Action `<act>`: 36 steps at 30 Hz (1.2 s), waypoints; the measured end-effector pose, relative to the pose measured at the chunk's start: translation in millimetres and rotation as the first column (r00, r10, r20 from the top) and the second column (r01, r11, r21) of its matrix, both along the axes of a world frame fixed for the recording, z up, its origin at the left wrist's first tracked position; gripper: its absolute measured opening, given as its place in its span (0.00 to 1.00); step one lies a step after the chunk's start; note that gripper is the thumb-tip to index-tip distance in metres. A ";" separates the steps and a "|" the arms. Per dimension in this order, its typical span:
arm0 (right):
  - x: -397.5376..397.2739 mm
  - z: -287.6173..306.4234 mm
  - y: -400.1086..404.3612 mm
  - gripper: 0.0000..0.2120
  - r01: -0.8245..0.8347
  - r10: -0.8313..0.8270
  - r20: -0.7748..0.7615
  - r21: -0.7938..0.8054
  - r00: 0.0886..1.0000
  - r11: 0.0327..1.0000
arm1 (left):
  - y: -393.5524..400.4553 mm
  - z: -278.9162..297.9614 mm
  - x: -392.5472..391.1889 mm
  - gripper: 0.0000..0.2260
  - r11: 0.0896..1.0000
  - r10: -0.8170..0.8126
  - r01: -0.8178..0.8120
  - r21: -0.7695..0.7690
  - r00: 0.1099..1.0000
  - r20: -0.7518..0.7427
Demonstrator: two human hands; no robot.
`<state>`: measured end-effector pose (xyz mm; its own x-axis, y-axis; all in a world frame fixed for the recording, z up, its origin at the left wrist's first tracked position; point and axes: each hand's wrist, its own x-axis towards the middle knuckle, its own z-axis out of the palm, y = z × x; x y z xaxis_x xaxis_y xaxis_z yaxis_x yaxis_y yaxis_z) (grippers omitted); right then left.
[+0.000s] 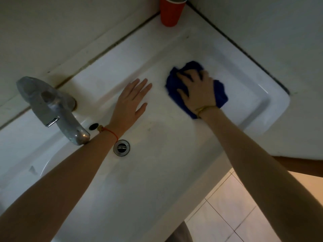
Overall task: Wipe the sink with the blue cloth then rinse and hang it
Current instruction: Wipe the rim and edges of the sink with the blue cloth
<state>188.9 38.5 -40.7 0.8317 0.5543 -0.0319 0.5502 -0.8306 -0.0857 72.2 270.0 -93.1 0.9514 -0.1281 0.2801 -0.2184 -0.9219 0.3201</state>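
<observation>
A crumpled blue cloth point(221, 92) lies on the flat right part of the white sink point(244, 95). My right hand point(196, 89) presses down on the cloth with spread fingers, covering its middle. My left hand point(130, 102) rests flat on the sink surface, fingers straight, a little to the left of the cloth and apart from it. The drain point(121, 147) sits in the basin just right of my left forearm. A grey metal tap point(52, 109) stands at the left, its spout over the basin.
A red cup point(170, 12) stands in the far corner of the sink ledge against the wall. Walls close in behind and to the right. A small overflow hole point(93, 126) is near the tap. Tiled floor point(236, 206) shows below the sink's front edge.
</observation>
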 end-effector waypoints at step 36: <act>-93.4 -47.3 13.5 0.17 -0.824 0.695 -0.443 -0.327 0.566 0.463 | 4.5 -0.3 -0.1 0.24 1.000 -0.016 0.015 -0.020 0.999 -0.029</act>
<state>95.5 51.9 -88.0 0.0147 0.8171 -0.5763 0.9978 -0.0489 -0.0439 72.1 274.5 -93.4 0.9571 -0.1376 0.2548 -0.2229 -0.9118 0.3449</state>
